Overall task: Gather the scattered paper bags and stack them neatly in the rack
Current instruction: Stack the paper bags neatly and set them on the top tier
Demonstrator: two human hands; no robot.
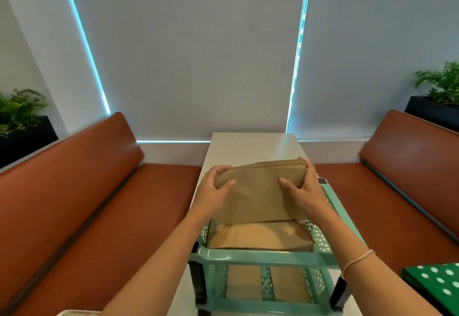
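Note:
A stack of flat brown paper bags (258,191) hangs just above the top shelf of a mint-green plastic rack (263,256). My left hand (213,189) grips the stack's left end, thumb on top. My right hand (303,191) grips its right end, fingers curled over the far edge. More brown bags (260,237) lie flat on the rack's top shelf under the held stack. Two further bags (268,283) lie on the lower shelf, seen through the front frame.
The rack stands on a narrow white table (250,147) between two brown padded benches (104,191). A green polka-dot item (434,283) sits at the lower right. Potted plants stand at both sides, and grey blinds hang behind.

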